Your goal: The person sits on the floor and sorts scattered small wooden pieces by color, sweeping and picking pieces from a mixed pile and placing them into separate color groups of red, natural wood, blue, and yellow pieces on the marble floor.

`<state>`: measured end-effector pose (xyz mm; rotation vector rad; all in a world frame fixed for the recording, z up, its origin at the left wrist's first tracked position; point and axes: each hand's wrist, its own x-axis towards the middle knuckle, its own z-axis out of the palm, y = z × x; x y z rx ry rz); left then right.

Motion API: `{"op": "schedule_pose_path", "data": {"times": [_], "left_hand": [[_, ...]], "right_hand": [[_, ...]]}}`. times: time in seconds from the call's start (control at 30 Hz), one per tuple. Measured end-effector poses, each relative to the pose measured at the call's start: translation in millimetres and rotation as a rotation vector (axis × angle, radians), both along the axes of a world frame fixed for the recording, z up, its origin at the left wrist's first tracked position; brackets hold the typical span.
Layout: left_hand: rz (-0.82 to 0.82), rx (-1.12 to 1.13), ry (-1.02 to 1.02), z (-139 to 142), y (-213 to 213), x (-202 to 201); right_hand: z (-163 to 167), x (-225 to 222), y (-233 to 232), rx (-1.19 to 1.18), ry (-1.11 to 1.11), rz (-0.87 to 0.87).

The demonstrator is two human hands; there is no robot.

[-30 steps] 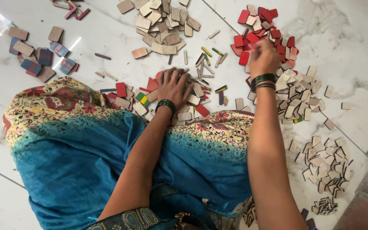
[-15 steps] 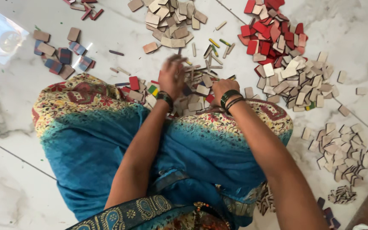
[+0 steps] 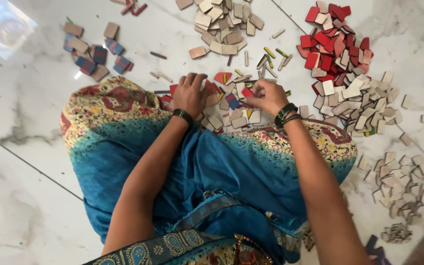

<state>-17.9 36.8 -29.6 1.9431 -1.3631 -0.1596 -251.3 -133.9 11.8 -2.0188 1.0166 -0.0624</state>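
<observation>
Since the earlier frame, the right hand (image 3: 267,95) has been drawn back from the far red pile (image 3: 331,41) to the mixed heap of small tiles (image 3: 232,105) at the hem of the blue skirt (image 3: 212,167). Both forearms are stretched forward over the lap. The left hand (image 3: 191,93) is laid palm down on the heap's left edge, fingers spread. The right hand's fingers are pinched on a small piece; which one cannot be told.

Left hand (image 3: 191,93) flat on mixed wooden tiles (image 3: 231,115) at the skirt (image 3: 231,172) edge; right hand (image 3: 267,95) pinching one tile. Red tile pile (image 3: 332,41), plain tile pile (image 3: 224,22) on marble floor (image 3: 25,206).
</observation>
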Motion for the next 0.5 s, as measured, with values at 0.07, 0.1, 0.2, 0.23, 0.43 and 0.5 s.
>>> {"op": "schedule_pose_path", "data": {"times": [0.07,0.1,0.2,0.23,0.43,0.5], "left_hand": [[0.007,0.038,-0.007,0,-3,-3],[0.025,0.095,-0.007,1,-3,-6],[0.059,0.220,0.000,5,-3,-8],[0.061,0.228,0.018,6,-4,-9],[0.039,0.217,0.164,0,-12,-11],[0.013,0.156,0.263,-3,-13,-12]], "right_hand": [[5,7,12,0.373,-0.191,-0.181],[6,10,16,0.333,-0.215,-0.165],[2,25,25,0.267,-0.287,-0.148],[-1,29,26,0.275,-0.301,-0.164],[-24,49,29,0.415,-0.419,-0.280],[-26,51,30,0.445,-0.442,-0.294]]}}
